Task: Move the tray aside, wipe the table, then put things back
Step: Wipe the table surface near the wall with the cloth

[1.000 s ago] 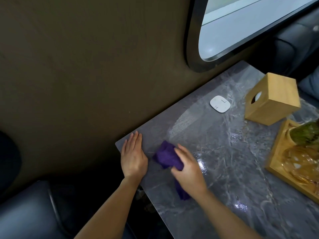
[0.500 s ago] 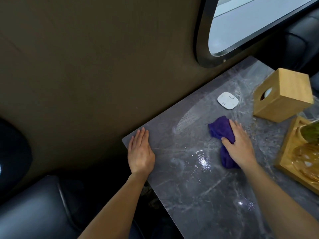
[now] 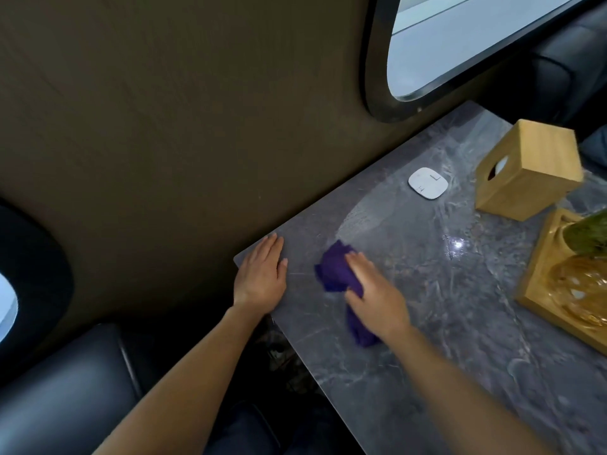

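Observation:
A grey marble table [image 3: 443, 323] runs along a brown wall. My right hand [image 3: 374, 297] presses a crumpled purple cloth [image 3: 335, 270] flat on the tabletop near the left end. Beside it, my left hand [image 3: 261, 274] lies palm down, fingers together, on the table's left corner, holding nothing. The wooden tray [image 3: 542, 277] sits at the right edge, carrying an amber glass piece [image 3: 581, 290] and a green object [image 3: 588, 234]; both are cut off by the frame.
A wooden tissue box [image 3: 528, 169] stands behind the tray. A small white square device [image 3: 428, 182] lies near the wall. An oval window [image 3: 460, 44] is above the table. Dark leather seats [image 3: 65, 399] lie lower left.
My right hand has swept the purple cloth back left from near the white device towards my left hand. My left hand has stayed planted on the corner.

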